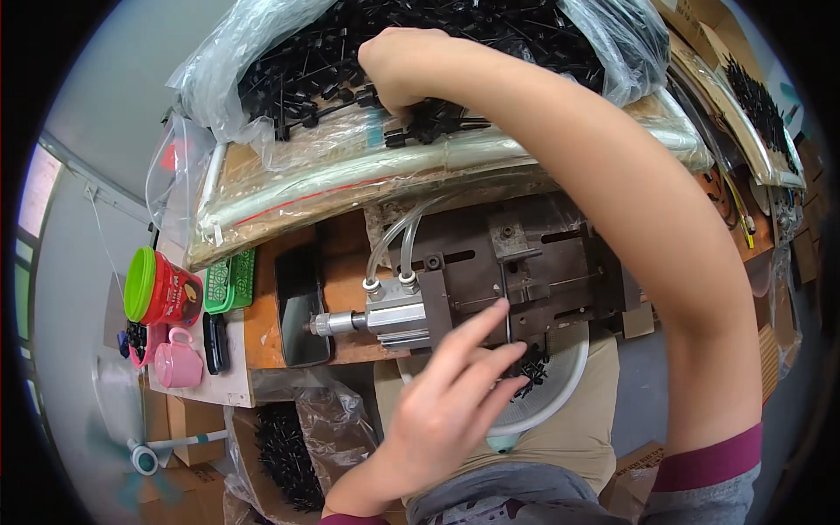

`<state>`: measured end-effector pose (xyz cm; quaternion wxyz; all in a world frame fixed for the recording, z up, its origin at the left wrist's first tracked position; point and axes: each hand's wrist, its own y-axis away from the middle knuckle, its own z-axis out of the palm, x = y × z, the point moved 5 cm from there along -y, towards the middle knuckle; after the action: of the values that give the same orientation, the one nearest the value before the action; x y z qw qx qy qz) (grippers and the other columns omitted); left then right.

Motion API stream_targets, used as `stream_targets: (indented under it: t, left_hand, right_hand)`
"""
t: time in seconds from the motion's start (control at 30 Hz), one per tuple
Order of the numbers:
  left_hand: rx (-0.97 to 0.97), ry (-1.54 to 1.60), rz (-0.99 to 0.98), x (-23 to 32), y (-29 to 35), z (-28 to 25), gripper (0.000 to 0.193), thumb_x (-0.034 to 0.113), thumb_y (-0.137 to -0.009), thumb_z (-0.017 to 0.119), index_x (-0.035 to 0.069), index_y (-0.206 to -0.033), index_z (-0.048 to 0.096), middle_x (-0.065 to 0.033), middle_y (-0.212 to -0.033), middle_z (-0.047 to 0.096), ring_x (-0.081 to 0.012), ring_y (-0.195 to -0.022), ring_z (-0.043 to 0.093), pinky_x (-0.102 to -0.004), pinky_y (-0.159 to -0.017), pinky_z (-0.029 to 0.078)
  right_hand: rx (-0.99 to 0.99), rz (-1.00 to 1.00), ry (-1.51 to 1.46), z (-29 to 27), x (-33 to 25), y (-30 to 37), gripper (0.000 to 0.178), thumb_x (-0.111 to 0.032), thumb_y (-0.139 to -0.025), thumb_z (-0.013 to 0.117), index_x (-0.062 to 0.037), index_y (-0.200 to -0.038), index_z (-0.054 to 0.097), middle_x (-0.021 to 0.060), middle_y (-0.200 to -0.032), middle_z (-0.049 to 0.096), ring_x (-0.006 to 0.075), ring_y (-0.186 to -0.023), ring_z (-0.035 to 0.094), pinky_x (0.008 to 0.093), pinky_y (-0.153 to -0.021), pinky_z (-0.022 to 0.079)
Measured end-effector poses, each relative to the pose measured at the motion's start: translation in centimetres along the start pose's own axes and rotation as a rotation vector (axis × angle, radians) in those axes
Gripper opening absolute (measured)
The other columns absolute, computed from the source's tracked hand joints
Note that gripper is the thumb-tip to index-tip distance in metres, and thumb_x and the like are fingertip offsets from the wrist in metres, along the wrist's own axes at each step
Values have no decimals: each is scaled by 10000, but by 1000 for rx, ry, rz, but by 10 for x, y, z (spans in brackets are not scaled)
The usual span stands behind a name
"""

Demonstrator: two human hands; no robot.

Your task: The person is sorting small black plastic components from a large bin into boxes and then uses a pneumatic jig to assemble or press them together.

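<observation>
My left hand [442, 407] reaches over the front of a dark metal fixture [560, 284]. Its fingers are stretched out and apart, with the fingertips at a thin black rod [507, 319]; no grip around it shows. Across the far side extends my right arm, and my right hand [404, 68] is bent closed among a heap of black plastic parts with thin stems [302, 66]. Its fingertips are hidden, so what they hold cannot be made out. A cluster of the same black parts [433, 122] lies just below that hand.
A silver pneumatic cylinder [398, 315] with clear hoses joins the fixture. Left of it are a phone [302, 306], a green basket [230, 282], a red tub [171, 289] and a pink cup [178, 359]. A white bowl [573, 376] with black pieces rests below the fixture.
</observation>
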<state>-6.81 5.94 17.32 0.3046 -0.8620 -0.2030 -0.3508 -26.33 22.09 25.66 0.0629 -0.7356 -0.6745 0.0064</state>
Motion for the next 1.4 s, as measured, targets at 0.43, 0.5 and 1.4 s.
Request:
stream_targets:
  t: [0.43,0.5,1.4]
  left_hand:
    - [59,-484,210,-11,3,61,262,108,-694,788,33,-930,699,-154,-1238,664,-161,-677,664,-264,-624,521]
    - [57,-469,203,-14,-1,59,261,111,-690,792,40,-923,700,-152,-1227,671,-161,-651,660,-260,-610,516]
    - [84,10,204,19,10,30,439,-56,-673,809,-3,-1099,714,-116,-1055,678,-199,-887,664,-290,-737,554]
  right_hand:
    - [76,13,-698,-46,81,57,310,-62,-807,711,142,-1018,609,158,-743,697,201,-642,691,299,-620,547]
    - [238,53,-963,-44,97,68,254,-73,-837,703,119,-978,616,133,-747,683,177,-640,665,278,-609,535]
    - [232,438,-1981,76,34,253,181,-101,-915,672,11,-1048,622,162,-915,699,114,-588,612,244,-509,517]
